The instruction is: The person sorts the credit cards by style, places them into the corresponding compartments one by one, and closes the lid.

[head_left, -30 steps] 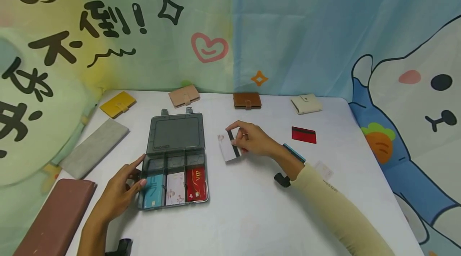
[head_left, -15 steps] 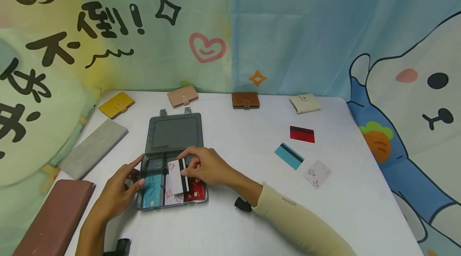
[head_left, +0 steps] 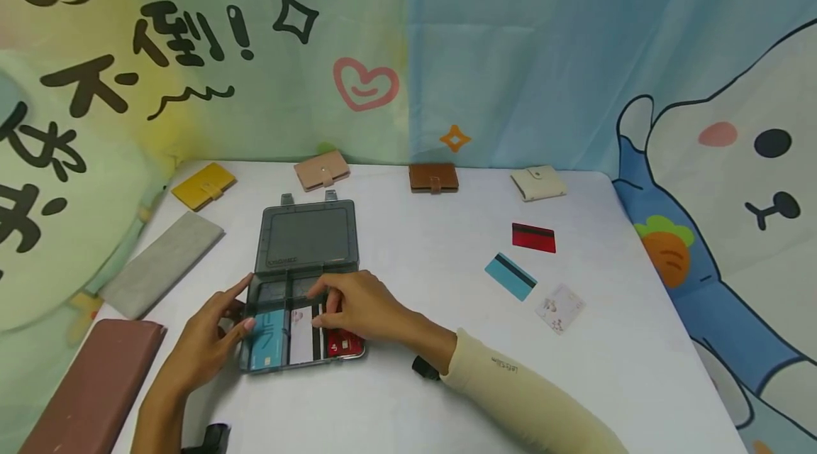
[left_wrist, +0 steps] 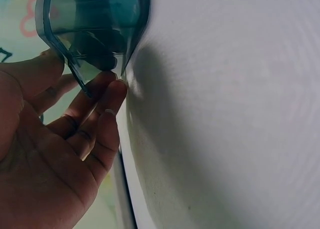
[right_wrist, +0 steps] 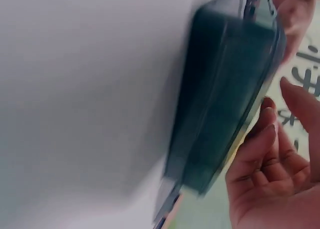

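Observation:
A smoky transparent plastic storage box (head_left: 306,235) lies open, its lid flipped back. My left hand (head_left: 207,337) grips its left side; the left wrist view has thumb and fingers about the box corner (left_wrist: 95,19). In the left compartment lies a blue card (head_left: 268,340), in the right a red card (head_left: 345,344). A white card with a black stripe (head_left: 301,340) lies in the middle compartment. My right hand (head_left: 357,305) is over it, thumb tip overlapping the stripe in the head view. The right wrist view shows bent, parted fingers above the rim, no card between them.
Right on the table lie a red card (head_left: 533,237), a blue card (head_left: 510,277) and a pale card (head_left: 559,309). Several small wallets line the back, including a brown one (head_left: 434,177). A grey long wallet (head_left: 162,266) and a reddish-brown one (head_left: 96,383) lie left.
My right hand has brought the striped white card leftward from the table to the box and lowered it into the middle compartment. My left hand stays on the box's left side.

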Tool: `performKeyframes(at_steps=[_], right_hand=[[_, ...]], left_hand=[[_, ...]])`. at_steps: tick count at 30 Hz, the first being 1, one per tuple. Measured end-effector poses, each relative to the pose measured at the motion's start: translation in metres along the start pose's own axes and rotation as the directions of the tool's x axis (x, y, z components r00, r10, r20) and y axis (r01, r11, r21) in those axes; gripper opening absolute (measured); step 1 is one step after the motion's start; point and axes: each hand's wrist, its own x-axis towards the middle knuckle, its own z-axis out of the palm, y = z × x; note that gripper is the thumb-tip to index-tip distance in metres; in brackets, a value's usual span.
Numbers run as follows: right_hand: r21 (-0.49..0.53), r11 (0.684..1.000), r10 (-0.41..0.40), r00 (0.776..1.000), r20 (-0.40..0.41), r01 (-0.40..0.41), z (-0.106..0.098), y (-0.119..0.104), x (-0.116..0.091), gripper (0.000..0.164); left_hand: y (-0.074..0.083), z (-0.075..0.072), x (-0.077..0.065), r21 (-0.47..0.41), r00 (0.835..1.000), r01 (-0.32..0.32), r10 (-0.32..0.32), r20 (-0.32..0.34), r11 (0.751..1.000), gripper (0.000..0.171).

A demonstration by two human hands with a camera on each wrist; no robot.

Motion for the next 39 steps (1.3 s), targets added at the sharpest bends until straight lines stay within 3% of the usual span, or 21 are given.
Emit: performKeyframes(at_steps=[4,12,22,29,39], right_hand=[[0.068,0.998,-0.001,0.999,-0.049,0.004,-0.020,0.020,-0.013,0.036],[0.089,0.988,0.139,0.975,-0.174,-0.125,-0.075,0.074,-0.046,0.042],[0.020,0.964,0.265,0.945,-0.191,-0.266,-0.148,0.145,-0.094,0.056],[-0.028,0.915,0.389,0.898,-0.204,-0.403,-0.188,0.190,-0.119,0.061],[-0.105,0.839,0.491,0.826,-0.277,-0.533,-0.218,0.232,-0.131,0.055]], left_hand=[[0.001,0.000,0.000,0.002,1.000,0.002,-0.002,0.005,1.000,0.076],[0.000,-0.002,0.000,0.004,1.000,0.008,-0.008,0.017,1.000,0.076],[0.000,-0.002,0.000,0.005,1.000,-0.012,0.012,0.010,1.000,0.075],[0.000,0.000,0.001,-0.002,1.000,-0.002,0.002,0.015,1.000,0.076],[-0.003,0.001,0.001,-0.002,1.000,0.002,-0.002,0.017,1.000,0.076]])
